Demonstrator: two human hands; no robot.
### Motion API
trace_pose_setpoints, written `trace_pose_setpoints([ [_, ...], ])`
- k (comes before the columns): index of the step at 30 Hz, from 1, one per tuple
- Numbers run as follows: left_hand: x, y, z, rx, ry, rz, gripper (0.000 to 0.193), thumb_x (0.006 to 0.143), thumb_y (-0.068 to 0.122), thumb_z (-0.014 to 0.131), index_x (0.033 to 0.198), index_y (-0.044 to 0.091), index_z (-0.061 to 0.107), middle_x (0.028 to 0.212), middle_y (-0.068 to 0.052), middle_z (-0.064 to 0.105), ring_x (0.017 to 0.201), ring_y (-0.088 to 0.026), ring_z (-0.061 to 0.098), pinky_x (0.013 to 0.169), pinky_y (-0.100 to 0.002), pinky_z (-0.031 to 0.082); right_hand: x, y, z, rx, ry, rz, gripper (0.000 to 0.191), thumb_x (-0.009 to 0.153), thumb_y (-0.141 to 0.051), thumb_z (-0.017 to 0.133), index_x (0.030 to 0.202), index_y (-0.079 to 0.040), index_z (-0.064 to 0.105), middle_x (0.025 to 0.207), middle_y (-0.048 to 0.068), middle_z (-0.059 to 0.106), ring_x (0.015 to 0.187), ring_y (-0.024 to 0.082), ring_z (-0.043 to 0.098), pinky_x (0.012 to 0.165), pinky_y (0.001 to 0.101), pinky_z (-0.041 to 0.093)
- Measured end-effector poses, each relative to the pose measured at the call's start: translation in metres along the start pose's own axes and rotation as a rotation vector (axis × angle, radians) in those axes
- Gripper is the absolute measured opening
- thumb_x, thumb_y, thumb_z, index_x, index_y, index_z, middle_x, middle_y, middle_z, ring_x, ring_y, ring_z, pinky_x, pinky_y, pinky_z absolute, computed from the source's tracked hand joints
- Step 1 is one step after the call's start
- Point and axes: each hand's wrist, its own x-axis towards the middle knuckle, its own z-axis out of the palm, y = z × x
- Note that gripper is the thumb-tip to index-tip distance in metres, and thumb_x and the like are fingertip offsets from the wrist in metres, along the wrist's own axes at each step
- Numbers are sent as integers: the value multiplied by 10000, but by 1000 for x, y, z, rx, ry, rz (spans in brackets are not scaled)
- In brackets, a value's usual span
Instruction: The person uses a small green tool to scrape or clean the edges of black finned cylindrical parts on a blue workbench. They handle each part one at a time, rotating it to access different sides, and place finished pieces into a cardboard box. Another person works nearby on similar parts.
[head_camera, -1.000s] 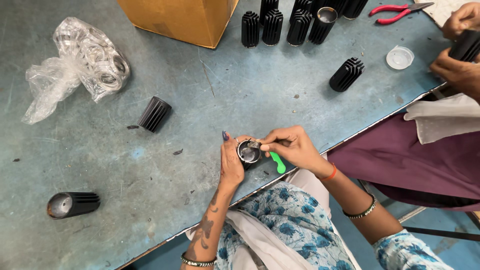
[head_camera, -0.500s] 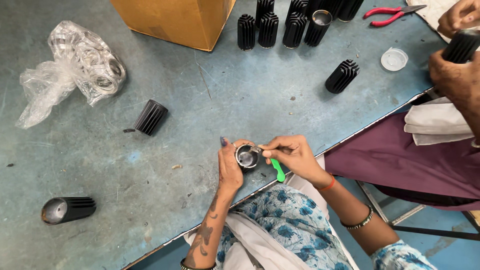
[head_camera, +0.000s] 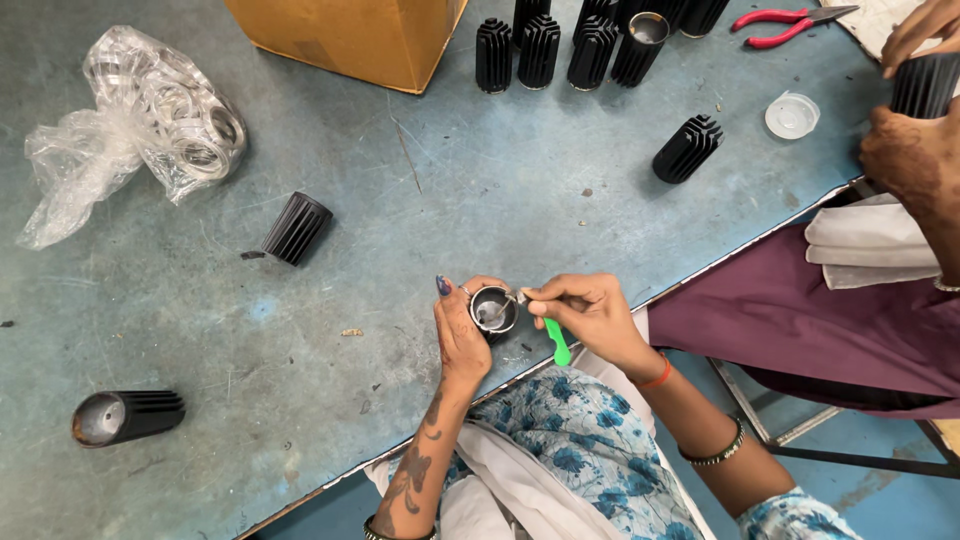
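Left hand (head_camera: 460, 335) grips small black finned cup (head_camera: 493, 311), open end up, at table edge (head_camera: 300, 300). Right hand (head_camera: 590, 315), just beside it, pinches green-handled tool (head_camera: 556, 341), tip inside cup. Finned cylinder (head_camera: 296, 228) lies up-left of left hand; co-worker's hands (head_camera: 915, 150) far up-right, w/ another cylinder.

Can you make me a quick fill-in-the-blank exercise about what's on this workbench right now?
1. The left hand holds a small round ____ cup.
2. The right hand holds a brush with a ____ handle.
3. The pliers at the table's far edge have ____ handles.
4. The plastic bag of metal rings is ____.

Missing words: metal; green; red; clear
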Motion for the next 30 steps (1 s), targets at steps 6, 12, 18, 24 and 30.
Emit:
trace_pose_setpoints([
  [6,5,1,0,56,-33,10,848,1079,556,127,875,-30,707,718,-58,705,663,-145,652,642,-272,501,6,-3,-5,-38,-57,-39,139,921,18,728,1044,66,773,819,77,746,736,78,674,611,208,509],
  [12,1,0,1,56,15,6,819,1083,544,132,893,-19,696,747,-65,707,695,-147,661,692,-269,516,-19,2,-6,-11,7,50,160,897,18,734,1044,64,774,787,85,746,701,88,681,555,212,502],
  [18,-6,5,7,36,81,75,723,1107,534,184,988,-5,652,848,-81,688,793,-152,651,754,-274,514,-11,6,-1,4,29,-19,166,913,29,722,1070,70,760,871,94,753,766,102,702,632,218,539],
  [24,0,6,-2,50,-57,260,619,1141,562,327,1134,-10,563,1180,-126,663,1063,-177,633,958,-299,494,9,-6,-8,-51,-6,-79,170,921,22,727,1083,61,761,895,102,761,783,103,699,674,228,553],
  [30,11,0,-11,62,-158,71,711,1085,632,254,1128,8,593,999,-93,682,925,-122,638,844,-261,519,31,-28,-7,-250,-93,-130,144,888,-22,766,1018,38,788,818,81,768,708,78,671,619,219,503],
])
